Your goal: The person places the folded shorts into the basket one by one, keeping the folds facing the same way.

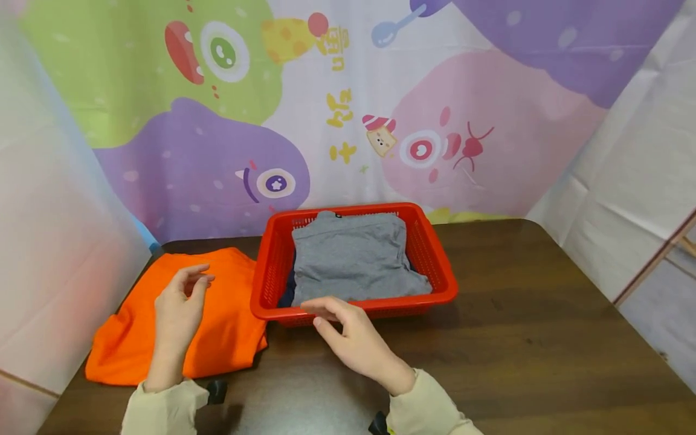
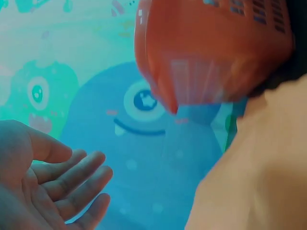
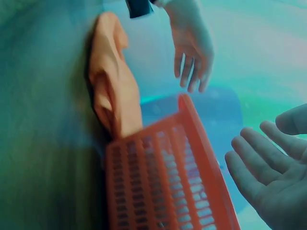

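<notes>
An orange piece of clothing (image 1: 231, 317) lies spread on the left of the table, its edges uneven. Above it is my left hand (image 1: 179, 311), fingers loosely bent and holding nothing; the left wrist view shows the same hand (image 2: 57, 179) with its palm bare. Beside the cloth stands a red plastic basket (image 1: 443, 281) with a grey folded garment (image 1: 353, 257) inside. A strip of dark navy cloth (image 1: 287, 291) peeks out under the grey one. My right hand (image 1: 353, 338) hovers near the basket's front rim with relaxed fingers, and the right wrist view shows that hand (image 3: 276, 177) holding nothing.
The dark wooden table (image 1: 522, 326) extends to the right of the basket. Behind it hangs a curtain (image 1: 348, 175) printed with cartoon monsters. White sheeting (image 1: 614, 181) closes off the right side, and more white sheeting (image 1: 49, 241) the left.
</notes>
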A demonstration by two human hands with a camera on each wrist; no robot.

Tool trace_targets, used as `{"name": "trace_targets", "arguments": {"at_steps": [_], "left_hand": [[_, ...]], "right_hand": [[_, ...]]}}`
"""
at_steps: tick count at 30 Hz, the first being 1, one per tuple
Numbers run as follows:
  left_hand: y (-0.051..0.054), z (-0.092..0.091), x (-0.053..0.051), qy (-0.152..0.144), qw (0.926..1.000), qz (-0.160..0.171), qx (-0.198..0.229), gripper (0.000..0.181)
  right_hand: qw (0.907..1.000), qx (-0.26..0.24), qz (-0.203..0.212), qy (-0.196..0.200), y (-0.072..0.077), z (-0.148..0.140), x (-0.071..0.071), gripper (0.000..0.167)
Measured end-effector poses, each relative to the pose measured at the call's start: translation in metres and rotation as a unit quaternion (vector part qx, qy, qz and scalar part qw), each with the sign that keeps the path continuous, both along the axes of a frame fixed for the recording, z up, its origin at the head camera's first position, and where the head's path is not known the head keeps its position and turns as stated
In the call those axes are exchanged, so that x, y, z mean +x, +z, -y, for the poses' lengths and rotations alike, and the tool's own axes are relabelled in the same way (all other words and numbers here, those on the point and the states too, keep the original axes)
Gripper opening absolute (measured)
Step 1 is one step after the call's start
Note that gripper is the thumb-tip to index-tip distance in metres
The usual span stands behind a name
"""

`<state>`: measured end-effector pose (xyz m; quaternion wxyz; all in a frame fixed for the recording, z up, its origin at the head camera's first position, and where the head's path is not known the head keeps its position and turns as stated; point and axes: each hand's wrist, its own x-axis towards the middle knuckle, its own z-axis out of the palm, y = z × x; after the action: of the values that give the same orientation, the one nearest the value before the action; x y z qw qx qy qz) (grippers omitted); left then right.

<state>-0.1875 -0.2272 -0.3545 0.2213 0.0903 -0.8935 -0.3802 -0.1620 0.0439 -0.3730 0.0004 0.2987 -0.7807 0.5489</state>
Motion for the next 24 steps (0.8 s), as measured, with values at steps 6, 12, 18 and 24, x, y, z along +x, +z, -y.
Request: {"name": "trace_targets", "arguments": {"at_steps": [6,12,18,24], "left_hand": [[-0.005,0.025,-0.001,0.017,0.9987,0.042,-0.025,0.033],[-0.009,0.05,-0.005,0.005,0.9965,0.071,-0.044,0.038],[-0.015,0.068,-0.01,-0.004,0.9938,0.094,-0.059,0.042],[-0.024,0.085,-0.014,0.008,0.988,0.12,-0.097,0.045]], "right_hand": [[0.9973,0.013,0.002,0.072,-0.01,0.02,0.008,0.024],[0.9934,0.029,0.085,0.072,-0.023,0.044,0.013,0.026],[0.9838,0.008,0.178,0.023,-0.038,0.066,0.017,0.034],[0.9695,-0.052,0.237,-0.037,-0.046,0.088,0.02,0.043]]}}
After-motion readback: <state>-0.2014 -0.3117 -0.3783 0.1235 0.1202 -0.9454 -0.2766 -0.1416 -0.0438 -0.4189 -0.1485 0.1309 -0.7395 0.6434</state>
